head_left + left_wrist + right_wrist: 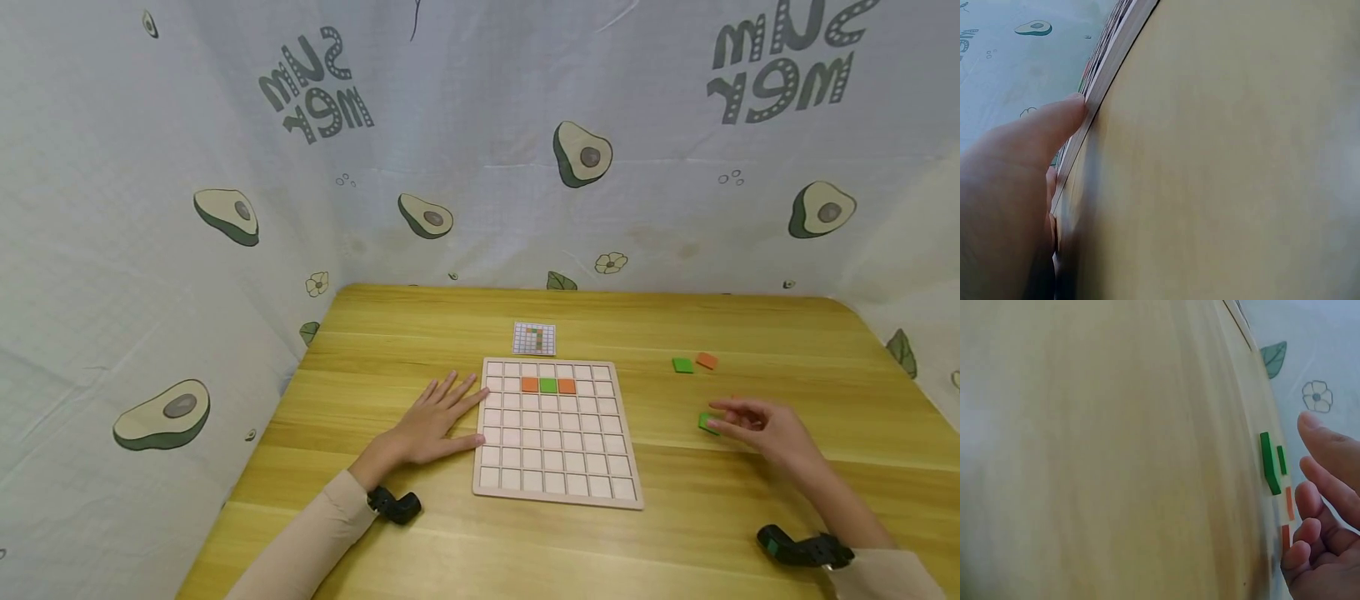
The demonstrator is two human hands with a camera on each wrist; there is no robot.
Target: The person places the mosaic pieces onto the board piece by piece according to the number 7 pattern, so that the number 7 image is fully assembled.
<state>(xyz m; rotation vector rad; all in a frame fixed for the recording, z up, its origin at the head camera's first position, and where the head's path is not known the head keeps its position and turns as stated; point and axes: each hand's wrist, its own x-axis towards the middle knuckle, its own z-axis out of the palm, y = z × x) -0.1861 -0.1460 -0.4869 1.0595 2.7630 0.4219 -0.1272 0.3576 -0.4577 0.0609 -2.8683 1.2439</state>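
Just beside the loose, unclenched right hand [772,431], a green tile [706,422]; against the board [552,442], the left hand [429,429], outspread.

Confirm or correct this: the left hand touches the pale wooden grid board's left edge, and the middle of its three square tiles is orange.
Wrong colour: the head view shows the middle square tile is green, not orange. The left hand does touch the left edge of the pale wooden grid board.
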